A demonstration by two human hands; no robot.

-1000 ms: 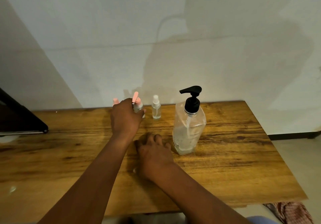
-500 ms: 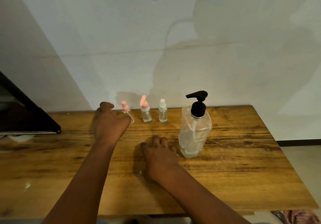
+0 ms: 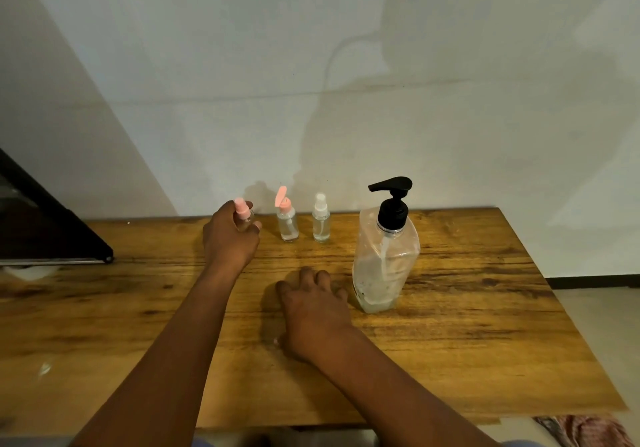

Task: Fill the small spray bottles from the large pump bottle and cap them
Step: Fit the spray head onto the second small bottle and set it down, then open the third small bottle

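Three small clear bottles stand in a row near the table's far edge. My left hand (image 3: 230, 238) wraps around the leftmost one, a pink-topped spray bottle (image 3: 242, 213), whose body is mostly hidden by my fingers. Beside it stands a bottle with an open pink flip cap (image 3: 287, 219), then a white-topped spray bottle (image 3: 321, 219). The large clear pump bottle (image 3: 386, 256) with a black pump stands to the right, nearly empty. My right hand (image 3: 311, 311) rests palm-down on the wood just left of the pump bottle, holding nothing that I can see.
The wooden table (image 3: 485, 325) ends at the right and front. A dark flat object (image 3: 52, 235) lies at the far left. A white wall stands right behind the bottles. Patterned cloth (image 3: 588, 432) lies on the floor at bottom right.
My left hand let go of the flip-cap bottle, moved left, and closed around the leftmost pink-topped spray bottle. My right hand stayed flat on the table.
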